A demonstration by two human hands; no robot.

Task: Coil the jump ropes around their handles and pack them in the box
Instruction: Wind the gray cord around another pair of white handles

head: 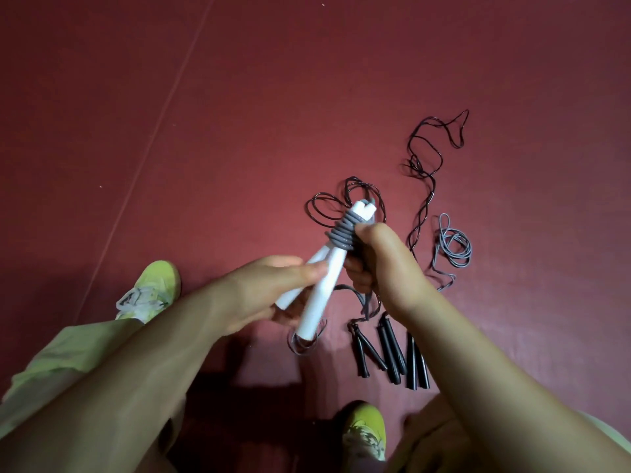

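Standing at the left edge of the dark red matte floor (239, 97) is a lime-green sneaker with white laces (150, 290), below it a leg in pale green trousers (68, 356). Next comes the left hand (269, 291), fingers curled round the lower part of a pair of white cylindrical jump-rope handles (319, 298), which it holds tilted, tops leaning up and to the right. Several turns of thick grey rubbery rope (343, 233) are wound tightly around the upper part of the two handles, and a few loose strands of it hang beneath their lower ends. Just to the right, the right hand (379, 264) grips the coiled section, thumb pressed against the wraps and fingers closed behind them. Behind the handles, thin black cord (327, 208) lies in loops on the floor. A second lime-green sneaker (365, 431) shows at the bottom edge. Right of the hands, near the right forearm, three pairs of black tapered plastic handles (392, 353) lie side by side on the floor, their thin black ropes (423, 186) trailing upward in a long tangle. Farthest right rests a loose coil of grey rope (454, 247). No box is in view.
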